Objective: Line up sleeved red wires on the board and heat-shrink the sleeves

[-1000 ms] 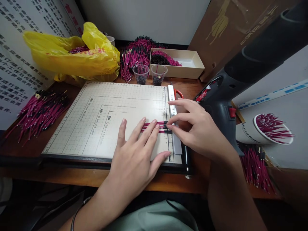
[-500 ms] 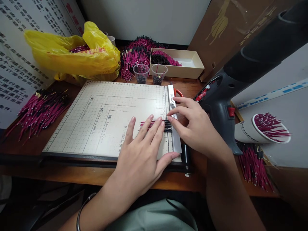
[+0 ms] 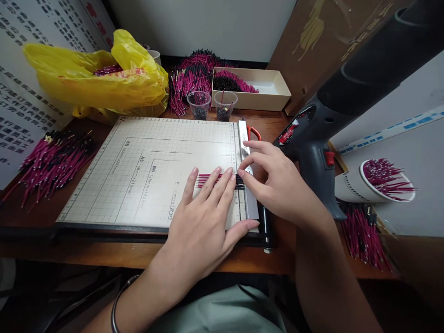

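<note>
A row of short magenta wires [image 3: 204, 178] with black ends lies across the gridded paper trimmer [image 3: 104, 185]. My left hand [image 3: 203, 226] rests flat over these wires, its fingers slightly apart, covering their middle. Thumb and index finger of my right hand [image 3: 280, 185] are pinched at the black ends, beside the trimmer's metal edge strip [image 3: 252, 206]. The black ends reach up to that strip. The trimmer's black handle [image 3: 265, 226] lies along the right side, below my right hand.
A yellow bag [image 3: 114, 92], two clear cups [image 3: 199, 108], a wire heap [image 3: 194, 78] and a cardboard box [image 3: 260, 99] line the back. Loose wires [image 3: 58, 162] lie left. A black heat gun [image 3: 315, 152], a paper cup [image 3: 350, 189] and another wire bundle [image 3: 364, 236] are right.
The whole view has shifted slightly, so the trimmer and the things behind it appear a little further left. Both hands keep nearly the same pose over the wires.
</note>
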`<state>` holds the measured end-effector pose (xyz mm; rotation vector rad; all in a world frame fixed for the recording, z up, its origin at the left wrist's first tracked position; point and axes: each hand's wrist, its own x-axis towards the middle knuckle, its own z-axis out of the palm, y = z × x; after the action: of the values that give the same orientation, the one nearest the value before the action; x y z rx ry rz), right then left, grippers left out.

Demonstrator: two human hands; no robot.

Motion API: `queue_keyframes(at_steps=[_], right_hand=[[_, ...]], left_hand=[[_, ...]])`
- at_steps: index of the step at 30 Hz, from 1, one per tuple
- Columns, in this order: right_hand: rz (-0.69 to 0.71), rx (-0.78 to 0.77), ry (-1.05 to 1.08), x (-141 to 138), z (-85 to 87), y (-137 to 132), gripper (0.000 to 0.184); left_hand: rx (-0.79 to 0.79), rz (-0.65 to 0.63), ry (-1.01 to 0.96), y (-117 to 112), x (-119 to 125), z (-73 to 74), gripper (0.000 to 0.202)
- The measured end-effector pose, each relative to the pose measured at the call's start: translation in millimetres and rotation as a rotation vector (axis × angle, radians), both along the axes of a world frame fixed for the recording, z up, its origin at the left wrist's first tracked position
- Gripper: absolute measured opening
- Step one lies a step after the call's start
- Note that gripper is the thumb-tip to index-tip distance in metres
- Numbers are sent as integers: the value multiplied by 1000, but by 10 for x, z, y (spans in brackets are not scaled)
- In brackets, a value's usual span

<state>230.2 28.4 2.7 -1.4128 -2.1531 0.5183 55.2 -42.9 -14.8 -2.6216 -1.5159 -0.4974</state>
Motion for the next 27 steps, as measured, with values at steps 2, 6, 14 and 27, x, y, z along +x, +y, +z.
queue_keyframes(at_steps=[2, 6, 14, 27], right_hand=[[-7, -9, 15, -3, 9, -1, 13], [-11, -48, 37, -28, 17, -15, 14], [3, -98, -31, -45, -27, -21, 16], [4, -136, -47, -103, -19, -57, 14]], left_hand=[[14, 7, -7, -11, -20, 19, 72], [51, 65, -6, -33, -79, 36, 73], [23, 14, 14, -5, 46, -31, 75], [26, 42, 30, -17, -147, 4, 74]])
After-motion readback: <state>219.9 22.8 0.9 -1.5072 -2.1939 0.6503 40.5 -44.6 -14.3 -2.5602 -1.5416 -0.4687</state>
